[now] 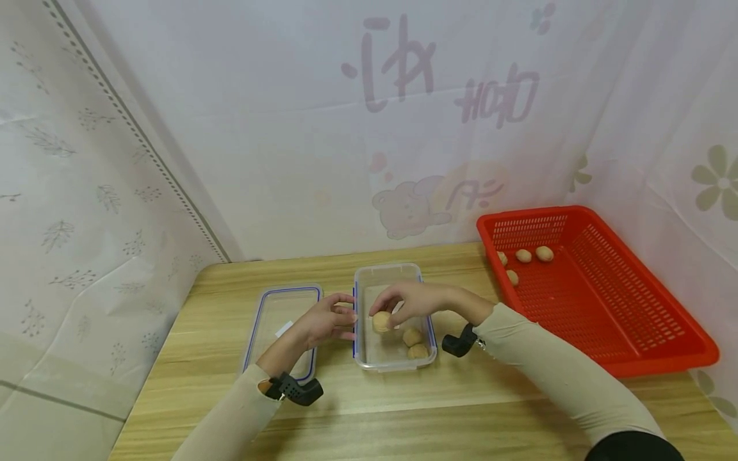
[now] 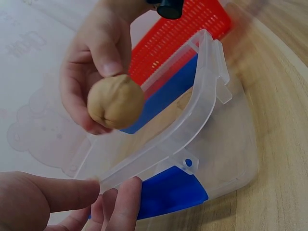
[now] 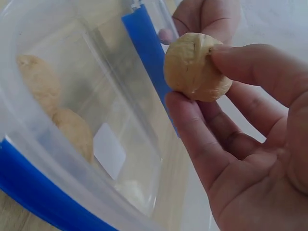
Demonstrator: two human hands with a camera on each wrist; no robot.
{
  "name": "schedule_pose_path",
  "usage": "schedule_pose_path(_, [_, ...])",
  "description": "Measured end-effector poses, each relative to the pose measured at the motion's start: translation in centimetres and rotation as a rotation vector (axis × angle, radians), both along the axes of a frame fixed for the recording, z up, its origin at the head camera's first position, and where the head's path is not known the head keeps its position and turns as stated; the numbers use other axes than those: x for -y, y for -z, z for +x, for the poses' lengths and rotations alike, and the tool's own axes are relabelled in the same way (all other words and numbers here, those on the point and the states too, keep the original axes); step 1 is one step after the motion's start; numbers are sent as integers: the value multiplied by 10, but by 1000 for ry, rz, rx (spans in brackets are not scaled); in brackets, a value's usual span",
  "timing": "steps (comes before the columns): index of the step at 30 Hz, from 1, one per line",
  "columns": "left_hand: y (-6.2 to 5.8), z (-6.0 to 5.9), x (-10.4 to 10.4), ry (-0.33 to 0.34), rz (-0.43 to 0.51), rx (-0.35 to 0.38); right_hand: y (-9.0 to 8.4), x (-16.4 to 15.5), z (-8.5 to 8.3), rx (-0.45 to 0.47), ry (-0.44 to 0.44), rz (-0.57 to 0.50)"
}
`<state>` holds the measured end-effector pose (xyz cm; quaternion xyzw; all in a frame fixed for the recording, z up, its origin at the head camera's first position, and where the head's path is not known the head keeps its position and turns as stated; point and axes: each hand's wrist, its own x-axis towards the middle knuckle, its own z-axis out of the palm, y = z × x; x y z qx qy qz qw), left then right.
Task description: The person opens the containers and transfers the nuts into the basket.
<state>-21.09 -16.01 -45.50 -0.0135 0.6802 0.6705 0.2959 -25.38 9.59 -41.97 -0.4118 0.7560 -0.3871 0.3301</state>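
My right hand (image 1: 398, 302) pinches a tan walnut (image 1: 381, 321) over the left part of a clear plastic box (image 1: 385, 275) with blue side clips. The right wrist view shows the walnut (image 3: 196, 73) between thumb and fingers above the box (image 3: 72, 144), with two walnuts (image 3: 57, 115) lying inside. My left hand (image 1: 328, 318) holds the box's left rim with its fingertips (image 2: 120, 197). In the left wrist view the walnut (image 2: 115, 102) hangs just above the box's wall (image 2: 192, 125).
The box's clear lid (image 1: 282, 320) lies flat to the left on the wooden table (image 1: 369, 410). A red slotted basket (image 1: 599, 301) with several walnuts (image 1: 524, 256) stands at the back right. White curtains close in the back and sides.
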Motion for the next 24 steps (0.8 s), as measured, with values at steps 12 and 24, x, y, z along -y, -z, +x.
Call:
schedule_pose_path(12, [1,0,1,0,2,4,-16,-27,-6,-17,74,-95])
schedule_pose_path(24, [1,-1,0,1,0,-2,-44,-75,-10,45,210,-111])
